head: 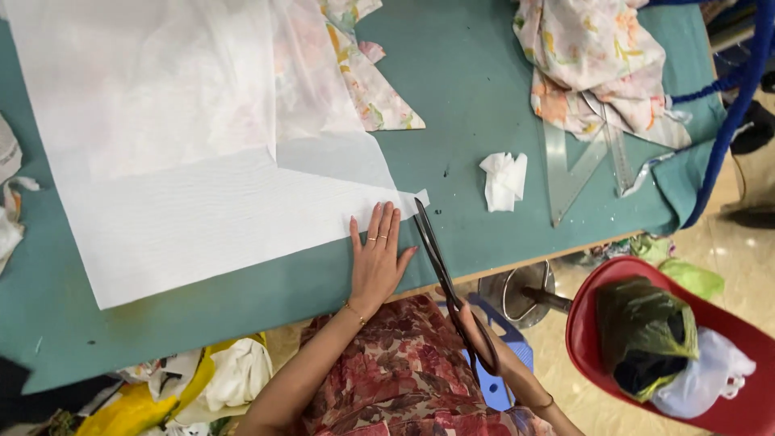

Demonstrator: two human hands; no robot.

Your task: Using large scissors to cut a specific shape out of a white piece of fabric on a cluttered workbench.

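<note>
1. white sheet (pixel 186 186): large, flat on the green table (pixel 468 89), covering most of its left half; its lower right corner ends in a narrow point near the table's front edge.
2. floral fabric (pixel 367 81): partly under the white sheet, one triangular piece showing beyond its upper right edge.
3. left hand (pixel 377 258): lies palm down, fingers spread slightly and flat, pressing on the sheet's lower right corner and the table; it pinches nothing.
4. scissors (pixel 436 254): long and dark, blades pressed together, tip touching the pointed corner of the sheet just right of the left hand's fingers; handles reach past the table edge.
5. right hand (pixel 488 343): below the table edge, fingers closed through the scissor handles.
6. crumpled white scrap (pixel 504 179): on bare table, right of the scissors, well apart from the sheet.
7. clear rulers (pixel 593 157): a triangle and a straight one, lying by a heap of floral cloth (pixel 593 60) at the far right corner.
8. red tub (pixel 593 323): off the table at lower right, holding bags.
</note>
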